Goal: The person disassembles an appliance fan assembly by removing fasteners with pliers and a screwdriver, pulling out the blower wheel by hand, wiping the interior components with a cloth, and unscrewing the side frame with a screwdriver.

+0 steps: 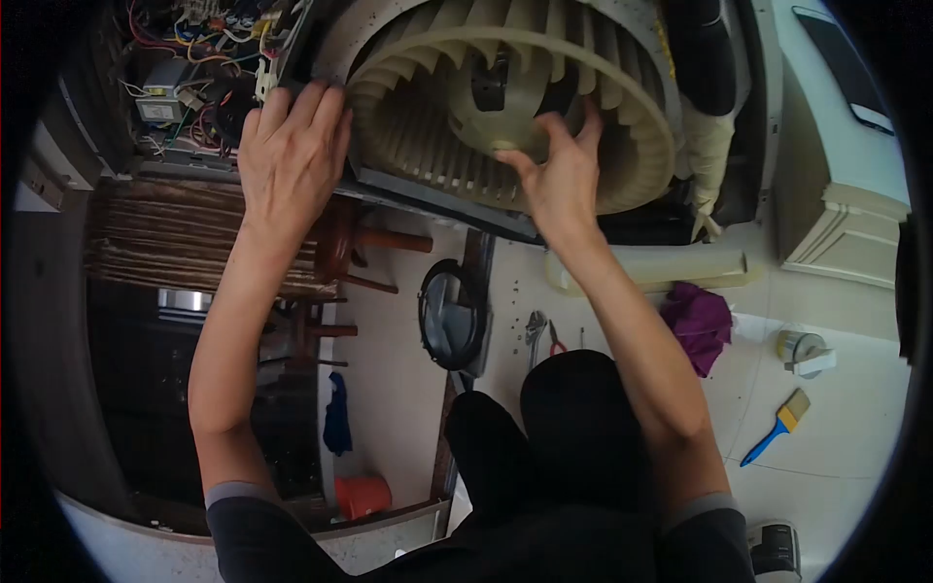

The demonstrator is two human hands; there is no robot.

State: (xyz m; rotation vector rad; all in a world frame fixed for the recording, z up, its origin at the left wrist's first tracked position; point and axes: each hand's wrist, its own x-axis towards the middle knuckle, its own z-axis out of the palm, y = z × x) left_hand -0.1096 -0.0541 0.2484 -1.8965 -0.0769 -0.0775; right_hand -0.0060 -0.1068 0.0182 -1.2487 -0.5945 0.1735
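Observation:
A pale plastic blower wheel (510,39), ringed with curved blades, sits in the metal housing of an opened appliance. My right hand (567,185) reaches into it from the near side, thumb and fingers spread, with the thumb touching the central hub (486,126). Some of its fingertips are hard to make out against the shaded interior. To the left, my left hand (292,160) lies along the housing edge, fingers stretched out beside the wheel. Just beyond those fingers is an exposed wiring compartment with a metal-cased electrical part (163,102) and many coloured wires.
On the floor are a round black-rimmed part (453,313), an adjustable wrench (535,335), red-handled pliers (556,340), small screws, a purple cloth (697,325) and a blue-handled paintbrush (777,428). A wrapped pipe (709,160) hangs at right. Wooden stools (340,233) and a red bucket (362,496) stand left.

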